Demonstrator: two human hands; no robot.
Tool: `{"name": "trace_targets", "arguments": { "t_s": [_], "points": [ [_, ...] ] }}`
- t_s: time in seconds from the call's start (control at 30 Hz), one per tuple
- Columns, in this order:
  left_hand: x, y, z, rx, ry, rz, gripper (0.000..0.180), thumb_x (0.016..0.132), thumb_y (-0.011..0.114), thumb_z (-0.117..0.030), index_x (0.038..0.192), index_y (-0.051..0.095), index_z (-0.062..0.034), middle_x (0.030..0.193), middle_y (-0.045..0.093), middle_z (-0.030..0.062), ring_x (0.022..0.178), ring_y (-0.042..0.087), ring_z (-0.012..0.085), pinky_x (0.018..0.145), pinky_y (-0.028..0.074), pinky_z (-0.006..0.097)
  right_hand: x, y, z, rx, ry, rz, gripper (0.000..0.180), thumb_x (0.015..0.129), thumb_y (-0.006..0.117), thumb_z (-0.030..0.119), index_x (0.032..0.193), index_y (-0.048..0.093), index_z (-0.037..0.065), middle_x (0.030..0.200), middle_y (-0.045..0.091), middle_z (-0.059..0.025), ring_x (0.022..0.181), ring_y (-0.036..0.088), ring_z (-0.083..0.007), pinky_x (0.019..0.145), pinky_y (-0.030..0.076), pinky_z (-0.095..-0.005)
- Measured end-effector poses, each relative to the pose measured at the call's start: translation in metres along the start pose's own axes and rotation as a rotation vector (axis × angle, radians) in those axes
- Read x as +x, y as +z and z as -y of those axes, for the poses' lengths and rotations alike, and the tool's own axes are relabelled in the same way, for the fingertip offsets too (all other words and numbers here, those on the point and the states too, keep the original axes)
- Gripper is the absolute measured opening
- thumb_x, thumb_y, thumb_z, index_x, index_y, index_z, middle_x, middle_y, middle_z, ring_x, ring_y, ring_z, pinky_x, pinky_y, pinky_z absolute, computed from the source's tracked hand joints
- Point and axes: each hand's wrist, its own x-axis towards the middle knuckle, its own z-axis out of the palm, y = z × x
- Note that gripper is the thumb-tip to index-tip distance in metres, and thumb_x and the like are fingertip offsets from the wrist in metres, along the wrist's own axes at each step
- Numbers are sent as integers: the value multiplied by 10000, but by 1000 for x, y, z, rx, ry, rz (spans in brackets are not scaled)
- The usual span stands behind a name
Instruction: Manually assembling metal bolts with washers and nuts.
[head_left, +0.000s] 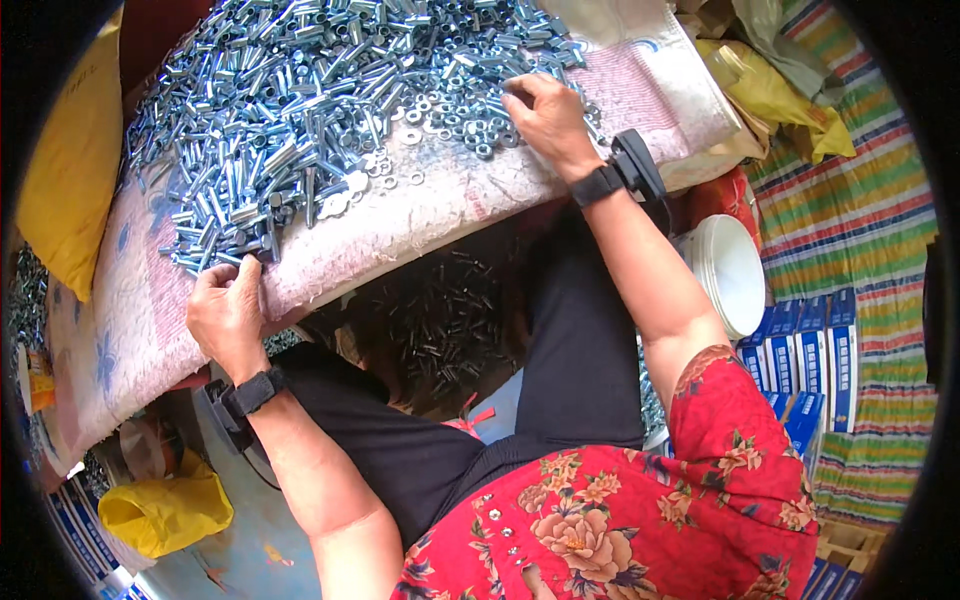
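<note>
A big heap of shiny zinc bolts (300,100) lies on a pale cloth-covered board (420,215) over my lap, with loose nuts and washers (440,125) at its near right side. My right hand (545,115) rests fingers-down among the nuts and washers, fingertips bent onto them. My left hand (228,310) is curled at the board's near left edge, just below the bolts; a bolt seems pinched in its fingers, but this is unclear. Both wrists wear black straps.
More bolts lie in a dark container (440,320) between my knees. A white bucket (730,270) and several blue boxes (810,350) stand at right on a striped mat. Yellow bags (165,510) sit at lower left and upper right.
</note>
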Motion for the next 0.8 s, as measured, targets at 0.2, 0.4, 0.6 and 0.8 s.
{"name": "trace_targets", "arguments": {
  "t_s": [0.2, 0.4, 0.6, 0.8],
  "points": [
    [5, 5, 13, -219, -131, 20, 231, 658, 669, -174, 770, 649, 26, 665, 640, 62, 605, 567, 107, 607, 456, 254, 15, 32, -5, -227, 17, 197, 184, 735, 552, 228, 755, 650, 73, 790, 616, -133, 746, 598, -314, 669, 475, -414],
    [-12, 0, 17, -808, -129, 105, 180, 812, 555, -74, 966, 583, 16, 704, 578, 35, 570, 507, 85, 515, 402, 192, 2, 23, 12, -19, -233, 220, 81, 737, 605, 112, 717, 597, 34, 737, 584, -99, 698, 579, -284, 615, 460, -340],
    [-41, -8, -20, -1206, -96, 449, 200, 863, 499, -77, 1036, 550, 9, 784, 582, 58, 558, 512, 89, 496, 383, 181, 41, 21, -5, 88, -90, 82, 138, 745, 602, 141, 831, 648, 43, 784, 629, -117, 734, 608, -241, 654, 480, -317],
    [-69, 6, -48, -1145, -34, 821, 194, 865, 515, -88, 1033, 558, 0, 817, 584, 42, 607, 532, 82, 522, 391, 193, 79, 53, -31, -398, -140, 314, 184, 670, 588, 171, 810, 656, 73, 815, 623, -164, 785, 600, -334, 721, 483, -414]
  ]
}}
